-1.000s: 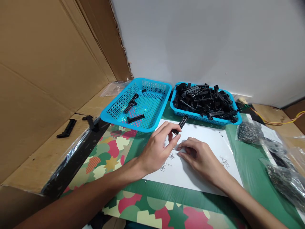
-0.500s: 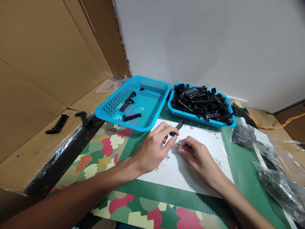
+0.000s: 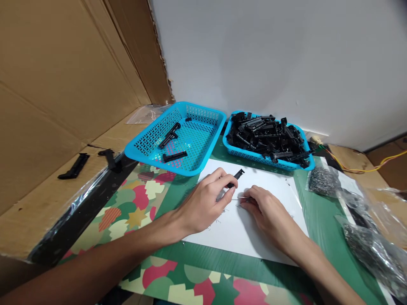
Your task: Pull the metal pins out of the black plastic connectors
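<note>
**A:** In the head view, what does the left hand [image 3: 203,205] hold?

**B:** A small black plastic piece [image 3: 237,175]. The thumb and the first fingers pinch it at its near end, and the far end sticks out free, a little above the white sheet [image 3: 276,241]. I think this grip keeps the free end open to the other hand.

**A:** And the right hand [image 3: 269,212]?

**B:** Its fingertips are pressed together on a thin metal wire [image 3: 241,198]. The wire points to the left, toward the left thumb. The side of this hand rests on the sheet, probably for steadiness with so fine a thing.

**A:** So both things are between the two hands?

**B:** Yes, near each other above the middle of the sheet. I cannot tell if they touch.

**A:** Why a white sheet on the worktop [image 3: 321,228]?

**B:** In my opinion, tiny metal bits show better on white than on the green mat.

**A:** And behind the hands?

**B:** There are two blue baskets by the wall. The right basket [image 3: 254,158] is heaped with black pieces [image 3: 267,133]. The left basket [image 3: 149,160] has only a few pieces [image 3: 174,156]. Both are in easy reach. At the right lies a clear bag of metal parts [image 3: 321,180].
</note>
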`<state>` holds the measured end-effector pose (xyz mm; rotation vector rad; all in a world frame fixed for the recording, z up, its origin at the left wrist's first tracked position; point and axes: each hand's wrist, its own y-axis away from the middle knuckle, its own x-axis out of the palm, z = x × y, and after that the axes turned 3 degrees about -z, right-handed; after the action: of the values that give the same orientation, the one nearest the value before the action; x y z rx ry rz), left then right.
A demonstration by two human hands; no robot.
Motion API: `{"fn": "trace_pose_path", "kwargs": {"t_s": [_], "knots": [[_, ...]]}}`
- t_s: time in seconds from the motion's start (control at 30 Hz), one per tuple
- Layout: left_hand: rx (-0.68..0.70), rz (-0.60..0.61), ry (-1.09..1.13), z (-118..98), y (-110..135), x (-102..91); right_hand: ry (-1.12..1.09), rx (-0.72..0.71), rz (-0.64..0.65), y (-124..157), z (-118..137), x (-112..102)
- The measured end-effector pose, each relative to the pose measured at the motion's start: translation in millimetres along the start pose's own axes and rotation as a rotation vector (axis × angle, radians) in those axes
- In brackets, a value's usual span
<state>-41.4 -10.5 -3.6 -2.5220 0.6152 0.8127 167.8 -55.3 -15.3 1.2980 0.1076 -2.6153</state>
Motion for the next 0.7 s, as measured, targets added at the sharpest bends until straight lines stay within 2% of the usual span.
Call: {"fn": "trace_pose_path", "kwargs": {"t_s": [0.13, 0.27, 0.37, 0.47, 0.57, 0.63, 0.7], "knots": [[0.037, 0.071, -0.062, -2.2, 0.7, 0.0, -0.104, 0.041, 0.023, 2.4, -3.0, -9.0], [0.073, 0.135, -0.13, -3.9, 1.9, 1.1, -0.399, 0.085, 0.025, 4.0, -2.6, -14.8], [0.087, 0.178, -0.131, -3.9, 2.6, 1.8, -0.528, 0.105, 0.006, 3.7, 1.6, -15.1], [0.098, 0.184, -0.078, -4.4, 2.8, 1.5, -0.574, 0.106, -0.021, 3.5, 6.5, -15.3], [0.028, 0.152, 0.035, -6.7, 2.1, 0.3, -0.569, 0.081, -0.08, 4.8, 9.8, -16.4], [-0.044, 0.119, 0.133, -9.0, 1.0, -1.0, -0.493, 0.029, -0.161, 6.6, 10.6, -16.4], [-0.096, 0.085, 0.226, -11.3, -0.6, -2.3, -0.356, -0.091, -0.282, 9.1, 9.8, -14.8]]}}
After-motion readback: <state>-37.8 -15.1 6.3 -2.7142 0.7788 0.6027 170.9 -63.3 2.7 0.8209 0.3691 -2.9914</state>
